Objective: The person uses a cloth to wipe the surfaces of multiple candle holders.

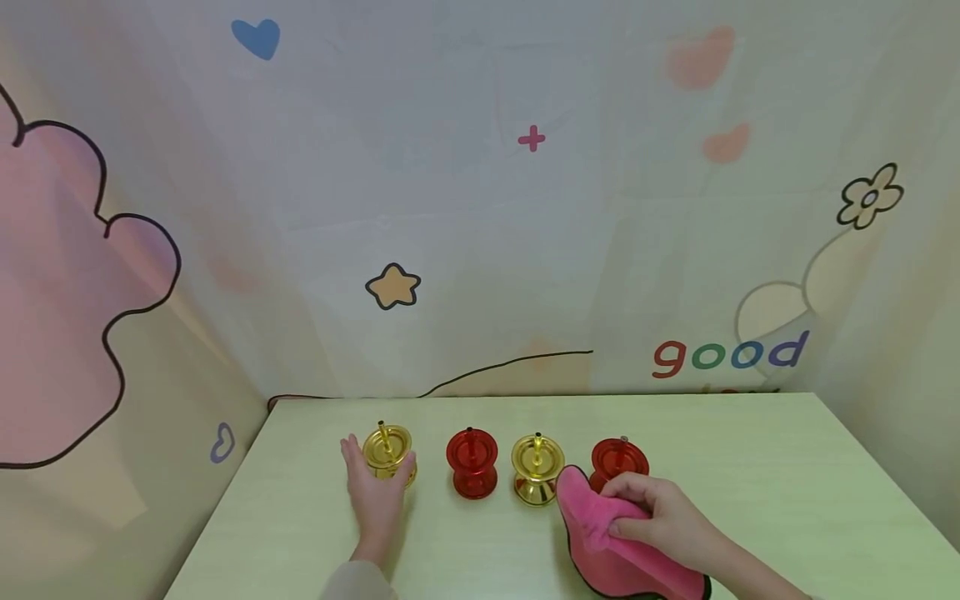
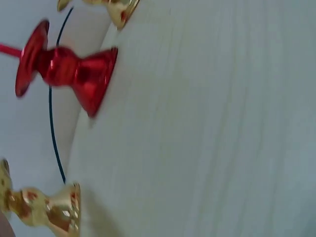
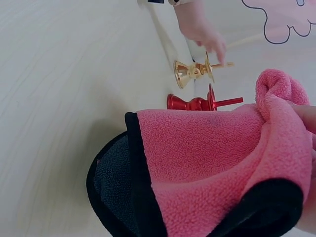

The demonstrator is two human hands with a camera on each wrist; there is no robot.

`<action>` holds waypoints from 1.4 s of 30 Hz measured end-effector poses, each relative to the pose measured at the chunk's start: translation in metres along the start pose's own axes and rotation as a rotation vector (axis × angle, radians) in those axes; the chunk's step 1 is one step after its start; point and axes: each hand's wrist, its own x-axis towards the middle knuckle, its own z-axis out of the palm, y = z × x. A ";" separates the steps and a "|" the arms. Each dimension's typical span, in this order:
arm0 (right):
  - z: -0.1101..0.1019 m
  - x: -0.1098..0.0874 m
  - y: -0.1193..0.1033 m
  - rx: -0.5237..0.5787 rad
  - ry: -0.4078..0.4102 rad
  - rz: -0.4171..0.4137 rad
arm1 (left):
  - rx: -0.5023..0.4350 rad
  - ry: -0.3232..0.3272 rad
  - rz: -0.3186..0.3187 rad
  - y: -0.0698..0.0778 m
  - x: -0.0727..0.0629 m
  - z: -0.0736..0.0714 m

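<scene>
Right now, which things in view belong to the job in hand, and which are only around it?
Likely part of the job:
pink cloth, in the right hand
leftmost gold holder, at the left hand
probably left red holder, right gold holder, right red holder, alongside

Just around it:
table
printed backdrop

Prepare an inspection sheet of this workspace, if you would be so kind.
Surface: pale table with faint wood grain.
Job's things: left gold stand, left red stand, right gold stand and right red stand, upright in a row; pink cloth, dark-edged, partly hiding the right red stand in the head view.
Clutter: nothing seen.
Left hand: fingers and thumb spread at the left gold stand; contact unclear.
Right hand: grips the pink cloth.
Cables: nothing seen.
Surroundings: backdrop printed with a star and "good".
</scene>
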 end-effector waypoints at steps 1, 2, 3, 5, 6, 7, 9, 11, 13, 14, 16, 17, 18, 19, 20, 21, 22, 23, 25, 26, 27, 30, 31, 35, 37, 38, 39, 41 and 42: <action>-0.001 0.000 -0.001 -0.001 0.003 0.000 | -0.019 0.028 0.035 0.004 -0.004 0.001; -0.001 -0.001 -0.001 -0.002 0.007 -0.004 | -0.038 0.052 0.076 0.007 -0.008 0.002; -0.001 -0.001 -0.001 -0.003 0.009 -0.008 | -0.054 0.070 0.121 0.011 -0.012 0.003; -0.002 -0.001 -0.001 0.002 0.012 -0.017 | -0.085 0.077 0.207 0.014 -0.019 0.007; -0.002 -0.001 -0.001 0.005 0.014 -0.022 | -0.095 0.071 0.250 0.016 -0.023 0.008; -0.002 -0.001 0.000 0.007 0.015 -0.027 | -0.093 0.059 0.286 0.017 -0.027 0.010; -0.002 -0.001 0.000 0.016 0.016 -0.032 | -0.066 0.013 0.341 0.019 -0.033 0.014; -0.001 -0.001 0.000 0.019 0.020 -0.044 | -0.042 -0.064 0.352 0.021 -0.037 0.019; -0.001 -0.001 0.000 0.019 0.024 -0.057 | -0.015 -0.154 0.317 0.022 -0.039 0.025; -0.001 -0.001 0.000 0.018 0.026 -0.068 | -0.002 -0.195 0.294 0.021 -0.039 0.029; -0.001 -0.001 0.000 0.023 0.029 -0.073 | 0.017 -0.264 0.242 0.019 -0.037 0.037; -0.001 -0.001 0.000 0.025 0.027 -0.073 | 0.027 -0.289 0.219 0.018 -0.036 0.041; -0.001 -0.001 0.000 0.028 0.026 -0.066 | 0.037 -0.310 0.204 0.016 -0.035 0.044; -0.001 -0.001 0.000 0.032 0.025 -0.057 | 0.042 -0.325 0.190 0.015 -0.034 0.048; -0.001 -0.001 0.000 0.037 0.023 -0.046 | 0.046 -0.336 0.183 0.014 -0.033 0.051; -0.001 0.000 0.000 0.042 0.022 -0.027 | 0.050 -0.345 0.176 0.013 -0.032 0.054; -0.001 0.000 0.000 0.044 0.021 -0.015 | 0.045 -0.350 0.172 0.013 -0.032 0.057; 0.000 0.000 0.000 0.046 0.020 -0.005 | 0.045 -0.353 0.171 0.013 -0.031 0.059; 0.000 0.000 0.001 0.050 0.021 0.010 | 0.045 -0.350 0.173 0.012 -0.031 0.062; 0.000 -0.001 0.001 0.051 0.022 0.015 | 0.047 -0.344 0.180 0.012 -0.031 0.064; 0.000 -0.001 0.002 0.053 0.024 0.016 | 0.050 -0.338 0.186 0.012 -0.030 0.065; 0.001 -0.001 0.003 0.065 0.025 0.013 | 0.063 -0.311 0.223 0.012 -0.030 0.068; 0.001 -0.002 0.003 0.070 0.024 0.010 | 0.069 -0.300 0.240 0.012 -0.030 0.069; 0.003 -0.002 0.006 0.086 0.014 -0.022 | 0.088 -0.269 0.280 0.012 -0.030 0.071; 0.004 -0.002 0.007 0.089 0.013 -0.041 | 0.101 -0.260 0.286 0.013 -0.030 0.072; 0.004 -0.002 0.007 0.091 0.014 -0.049 | 0.107 -0.256 0.288 0.013 -0.030 0.072; 0.003 -0.002 0.008 0.094 0.015 -0.057 | 0.115 -0.252 0.292 0.014 -0.029 0.072; 0.003 -0.002 0.008 0.094 0.019 -0.069 | 0.133 -0.250 0.305 0.016 -0.030 0.071; 0.003 -0.003 0.008 0.092 0.022 -0.072 | 0.138 -0.254 0.310 0.018 -0.030 0.070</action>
